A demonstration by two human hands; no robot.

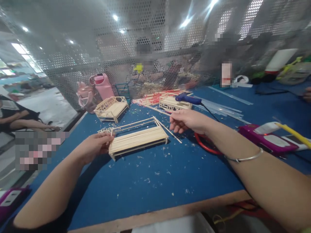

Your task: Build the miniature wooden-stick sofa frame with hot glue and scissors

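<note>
**Stick bench steadied at one end, thin stick hanging loose at the other**

The left hand [98, 146] pinches the near left corner of the wooden stick bench [138, 137], fingers closed on its end rail, and the bench sits flat on the blue table [150, 181] in front of the person. The right hand [186, 121] hovers just past the bench's right end, fingers curled together, seemingly on a thin stick [170, 131] that slants down toward the table; the grip itself is too small to make out for sure. A blue glue gun [188, 98] lies behind it, beside a second stick frame [173, 103], and a finished small bench [111, 109] stands farther left. Wood scraps litter the cloth.

The risk, as I judge it: the bench's back rail is slender, and a hard squeeze or a knock from the right wrist could snap a joint. The loose stick could also slip from such a light hold and roll among the scraps
</note>
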